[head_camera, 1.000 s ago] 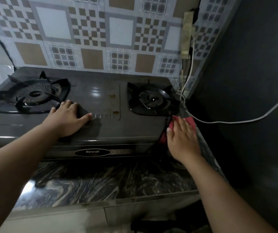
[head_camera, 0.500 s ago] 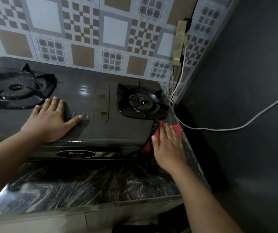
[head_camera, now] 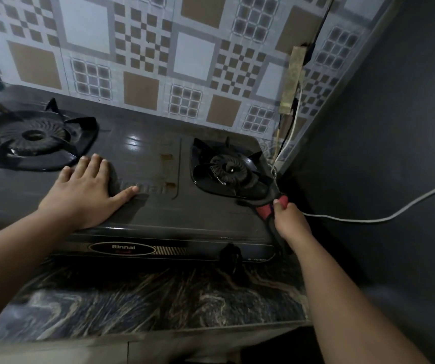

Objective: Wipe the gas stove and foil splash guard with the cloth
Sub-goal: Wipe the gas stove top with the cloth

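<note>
The red cloth (head_camera: 271,208) is bunched at the stove's front right corner, at about four o'clock from the small right burner (head_camera: 228,170), just where the stove top meets its right edge. The right hand (head_camera: 291,222) grips it, thumb and fingers curled round the wad and clamped on it, which looks like a hold meant to drag the cloth along the narrow side of the gas stove (head_camera: 142,206) next to the dark wall (head_camera: 395,153).

The left hand (head_camera: 87,193) lies flat on the stove top between the burners, at about three o'clock from the large left burner (head_camera: 31,136), fingers straight and slightly spread, thumb out; it seems placed to steady the stove against the rubbing. Rust-coloured spots sit at about nine o'clock from the right burner.

Behind, at twelve o'clock, stands the patterned foil splash guard (head_camera: 184,74), seemingly not yet being wiped. A white cable (head_camera: 368,219) runs off at three o'clock, close enough to snag. The stove rests on a marbled desk (head_camera: 132,298).
</note>
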